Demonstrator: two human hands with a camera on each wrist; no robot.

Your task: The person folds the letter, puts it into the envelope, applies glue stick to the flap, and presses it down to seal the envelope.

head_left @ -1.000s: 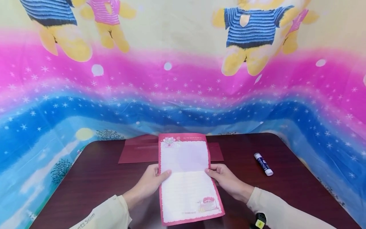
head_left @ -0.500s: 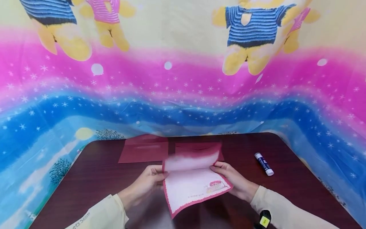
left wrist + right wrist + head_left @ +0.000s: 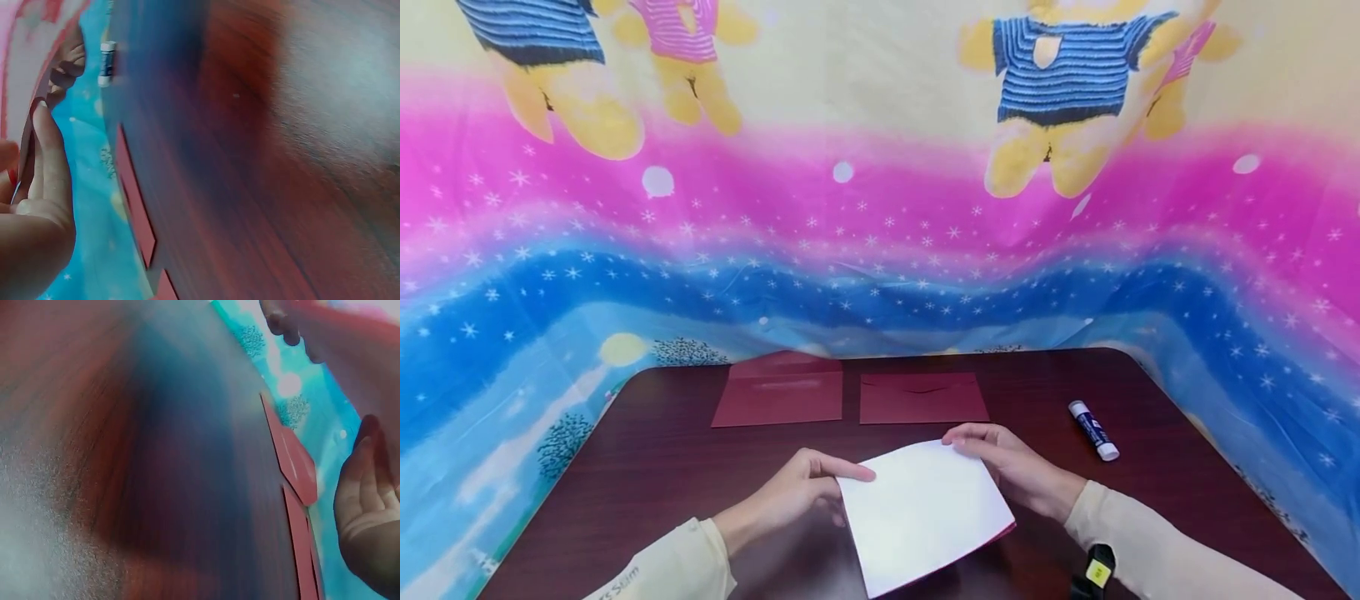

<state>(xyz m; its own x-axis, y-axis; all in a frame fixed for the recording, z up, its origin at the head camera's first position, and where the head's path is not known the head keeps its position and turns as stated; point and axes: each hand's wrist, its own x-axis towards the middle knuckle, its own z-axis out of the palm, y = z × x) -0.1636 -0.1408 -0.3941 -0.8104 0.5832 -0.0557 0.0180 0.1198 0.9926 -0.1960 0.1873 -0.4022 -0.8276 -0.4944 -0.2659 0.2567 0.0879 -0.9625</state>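
Observation:
A sheet of letter paper [image 3: 925,521], doubled over with its plain white back up, is held above the table in the head view. A sliver of its red border shows at the lower right edge. My left hand [image 3: 793,493] grips the paper's upper left corner, one finger lying on top. At the upper right corner my right hand [image 3: 1026,468] pinches the sheet, its fingertips over the edge. In the left wrist view the printed side of the letter paper [image 3: 22,75] shows between the fingers. Part of the right hand [image 3: 372,519] is under the sheet in the right wrist view.
Beyond the hands lie two dark red envelopes: the left envelope [image 3: 782,398] has its flap raised, the right envelope [image 3: 925,402] its flap down. A glue stick [image 3: 1093,430] lies on the right of the dark wooden table [image 3: 655,467]. A printed cloth [image 3: 880,208] hangs behind.
The letter paper, at first flat with its printed side showing, has been folded over toward the person, so its white back now faces up. Both hands have shifted their grip to the upper corners.

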